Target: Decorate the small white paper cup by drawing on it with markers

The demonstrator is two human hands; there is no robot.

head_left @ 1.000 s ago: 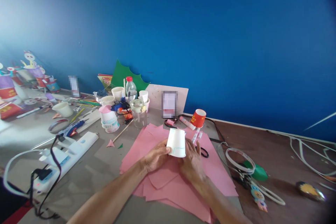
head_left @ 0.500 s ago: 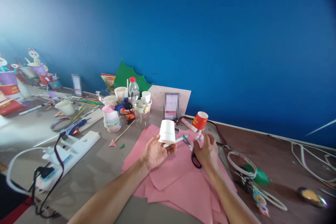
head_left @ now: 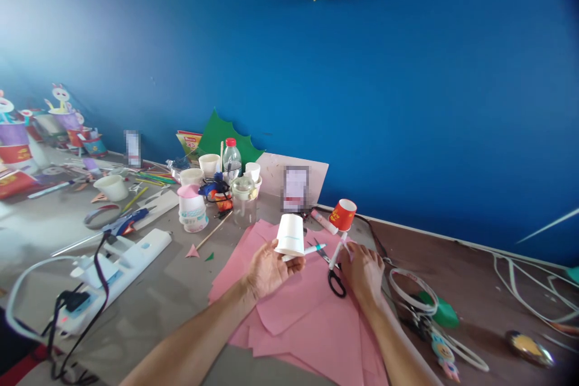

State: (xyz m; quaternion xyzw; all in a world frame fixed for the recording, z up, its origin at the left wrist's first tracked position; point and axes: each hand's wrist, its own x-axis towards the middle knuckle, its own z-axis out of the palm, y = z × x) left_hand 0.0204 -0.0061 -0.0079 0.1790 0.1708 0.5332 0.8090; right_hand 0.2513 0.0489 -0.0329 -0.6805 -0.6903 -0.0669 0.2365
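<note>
In my left hand (head_left: 270, 270) is a white paper cup (head_left: 290, 234), turned bottom up, with a teal line on its side. A white marker with a teal band (head_left: 313, 249) lies along the same fingers, under the cup's rim. My right hand (head_left: 363, 268) rests palm down at the right edge of the pink paper sheets (head_left: 307, 313), its fingers loosely apart and partly hidden. Just left of it are a slim white stick-like piece (head_left: 335, 255) and scissors with black handles (head_left: 336, 282). Behind the right hand a red paper cup (head_left: 344, 215) lies tilted beside a pale pink tube (head_left: 324, 222).
A glass jar (head_left: 244, 200), a red-capped bottle (head_left: 232, 160) and several cups stand at the back. To the left lie a white power strip (head_left: 117, 280) with cords and a blue glue gun (head_left: 129, 222). White cables (head_left: 414, 289) and a shiny oval object (head_left: 528, 348) are on the right.
My right hand has shifted right, away from the white stick-like piece and the scissors. The cup in my left hand has turned slightly, and the camera view has tilted up.
</note>
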